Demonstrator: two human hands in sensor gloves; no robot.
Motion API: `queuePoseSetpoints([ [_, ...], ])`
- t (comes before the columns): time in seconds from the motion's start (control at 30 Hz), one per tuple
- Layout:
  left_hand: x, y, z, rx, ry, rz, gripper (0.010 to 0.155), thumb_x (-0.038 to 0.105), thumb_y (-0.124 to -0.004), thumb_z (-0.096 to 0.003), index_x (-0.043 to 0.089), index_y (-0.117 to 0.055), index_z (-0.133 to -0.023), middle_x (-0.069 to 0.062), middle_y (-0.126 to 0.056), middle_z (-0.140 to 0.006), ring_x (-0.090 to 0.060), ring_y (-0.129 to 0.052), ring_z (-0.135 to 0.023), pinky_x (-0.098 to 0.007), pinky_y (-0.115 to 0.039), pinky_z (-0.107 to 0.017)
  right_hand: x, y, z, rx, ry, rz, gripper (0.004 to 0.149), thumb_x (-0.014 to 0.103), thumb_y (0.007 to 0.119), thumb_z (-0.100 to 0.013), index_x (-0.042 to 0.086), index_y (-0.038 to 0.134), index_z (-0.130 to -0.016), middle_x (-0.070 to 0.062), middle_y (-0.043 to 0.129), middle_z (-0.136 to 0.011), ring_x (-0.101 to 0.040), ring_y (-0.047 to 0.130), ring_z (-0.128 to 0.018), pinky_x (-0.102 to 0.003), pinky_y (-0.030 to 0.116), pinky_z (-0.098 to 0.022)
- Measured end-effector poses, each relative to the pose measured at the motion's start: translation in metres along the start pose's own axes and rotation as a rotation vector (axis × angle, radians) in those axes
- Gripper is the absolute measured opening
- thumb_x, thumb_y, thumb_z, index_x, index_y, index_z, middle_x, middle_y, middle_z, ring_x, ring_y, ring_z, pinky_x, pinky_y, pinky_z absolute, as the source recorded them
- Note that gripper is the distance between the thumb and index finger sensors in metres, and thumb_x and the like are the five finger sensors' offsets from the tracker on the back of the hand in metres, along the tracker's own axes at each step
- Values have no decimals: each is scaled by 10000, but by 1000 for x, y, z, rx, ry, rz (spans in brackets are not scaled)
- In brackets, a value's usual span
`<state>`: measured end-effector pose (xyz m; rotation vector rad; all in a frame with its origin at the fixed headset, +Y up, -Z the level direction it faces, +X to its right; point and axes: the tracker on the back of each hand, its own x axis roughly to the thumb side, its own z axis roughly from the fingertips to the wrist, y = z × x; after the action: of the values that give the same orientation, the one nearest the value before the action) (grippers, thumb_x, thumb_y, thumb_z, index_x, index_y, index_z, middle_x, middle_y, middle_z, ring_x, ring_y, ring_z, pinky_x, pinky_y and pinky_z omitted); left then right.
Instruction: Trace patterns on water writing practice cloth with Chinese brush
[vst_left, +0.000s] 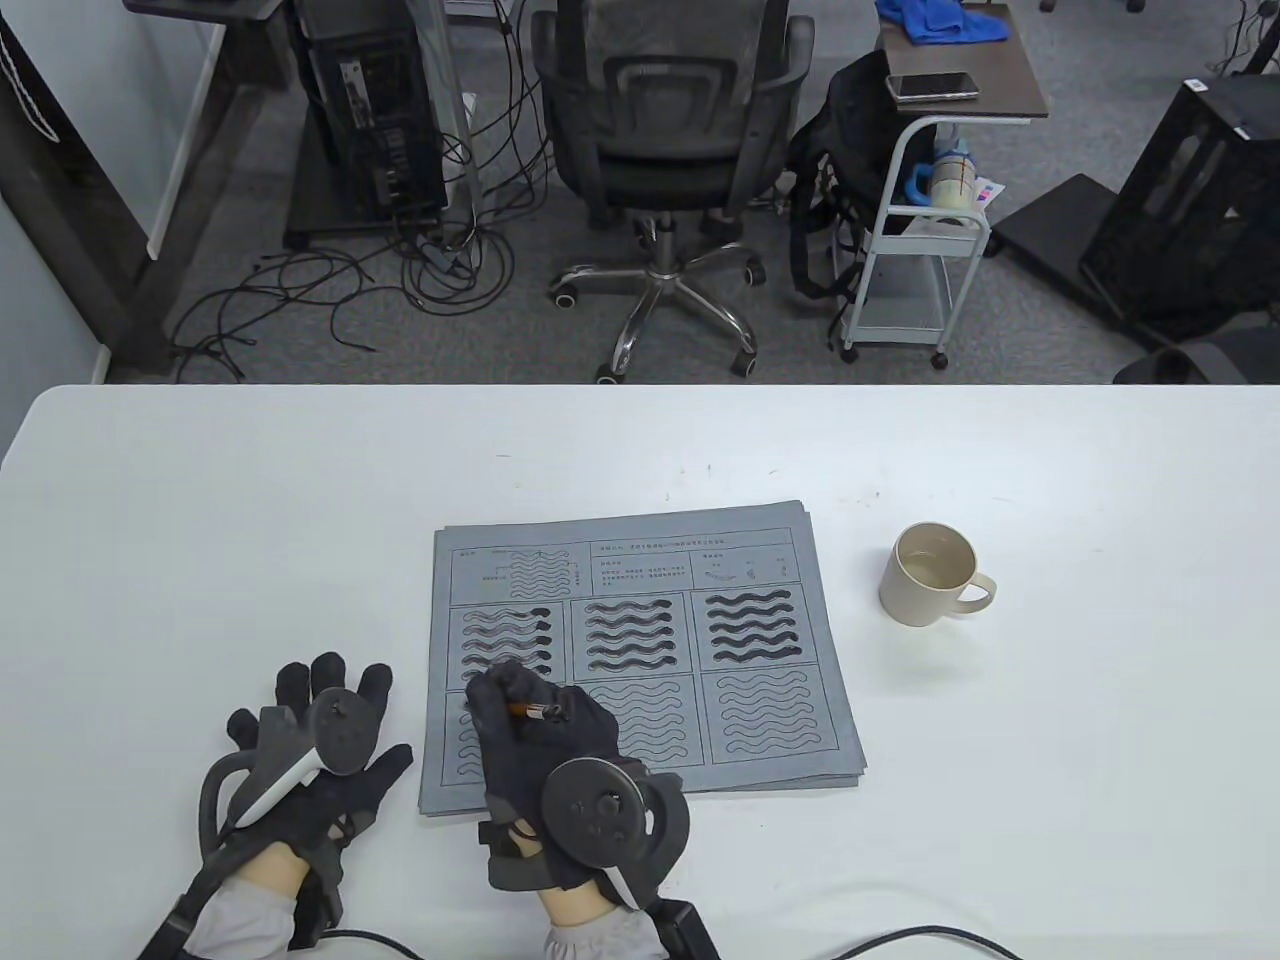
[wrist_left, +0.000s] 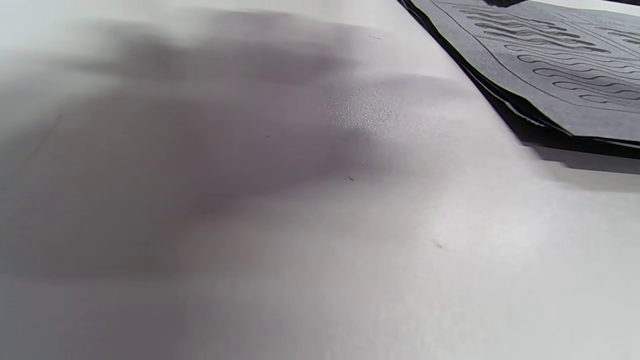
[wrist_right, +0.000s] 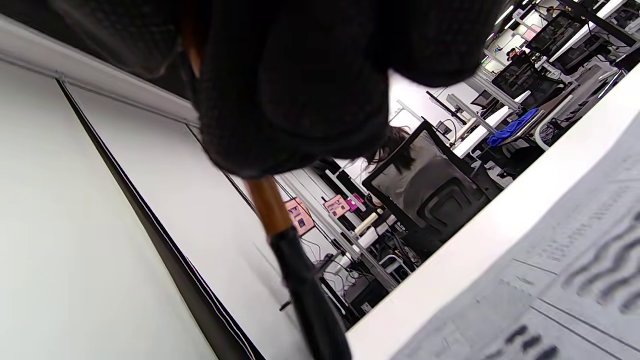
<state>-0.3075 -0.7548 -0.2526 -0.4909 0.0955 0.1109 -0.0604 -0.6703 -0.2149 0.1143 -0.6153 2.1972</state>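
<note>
Three upper panels of the cloth (vst_left: 640, 650) are traced dark — three lower panels remain. The brush (vst_left: 530, 711) is gripped by the right hand (vst_left: 540, 740), fingers (vst_left: 500, 690) clamped on it; the left hand (vst_left: 310, 750) is laid flat, fingers spread, on the worktop (vst_left: 200, 550).

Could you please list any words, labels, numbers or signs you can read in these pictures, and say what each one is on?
None can be read.
Grey water writing practice cloth: small printed lines in the top header boxes, too small and blurred to read.
Pink cards on a rack in the right wrist view: markings too blurred.
Beige ceramic mug: no text visible.
Brown-and-black Chinese brush: no label visible.
</note>
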Motion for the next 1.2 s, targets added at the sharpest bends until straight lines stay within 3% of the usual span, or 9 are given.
queuePoseSetpoints([
  [0.57,-7,-3,-7,-59,25,40,774,640,-522,-539,447,13,-1064,-55,124,-1148,-340,150,-1004,-758,-36,-677,-12,32,6,18,-122,181,384,468,826,-507,160,921,-716,-12,1103,-487,-145,1061,-367,-424,844,-418],
  [1.2,-8,-1,-7,-67,26,63,779,646,-523,-537,447,15,-1064,-58,123,-1150,-341,148,-1006,-759,-36,-676,-11,42,7,57,-126,200,390,469,824,-506,161,920,-725,-17,1104,-502,-155,1062,-384,-433,835,-430],
])
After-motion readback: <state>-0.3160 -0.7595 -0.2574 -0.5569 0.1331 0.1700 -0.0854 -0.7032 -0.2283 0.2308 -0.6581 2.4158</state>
